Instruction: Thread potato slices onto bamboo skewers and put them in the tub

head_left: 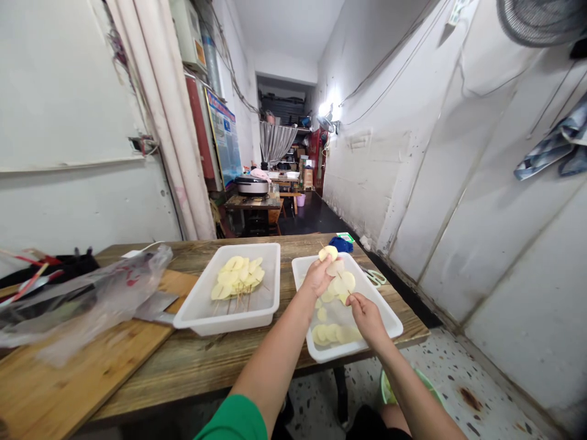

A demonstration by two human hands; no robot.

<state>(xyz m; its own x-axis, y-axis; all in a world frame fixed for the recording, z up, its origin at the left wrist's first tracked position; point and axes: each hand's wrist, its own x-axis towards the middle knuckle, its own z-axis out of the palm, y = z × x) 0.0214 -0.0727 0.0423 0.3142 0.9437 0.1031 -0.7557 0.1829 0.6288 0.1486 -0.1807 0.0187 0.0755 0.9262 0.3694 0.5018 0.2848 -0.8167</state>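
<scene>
Now, above one of two trays (348, 352), left hand (316, 278) grips skewered potato slices (331, 255), right hand (367, 316) pinches the skewer (347, 291).

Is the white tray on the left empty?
No, the left tray holds a pile of potato slices threaded on thin sticks.

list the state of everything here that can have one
left hand: closed on skewer of pale round potato slices
right hand: pinching that skewer's lower end
left white plastic tray: holds skewered slices
right white plastic tray: holds loose slices
green-handled scissors: lying flat on wooden table
clear plastic bag: crumpled
</scene>
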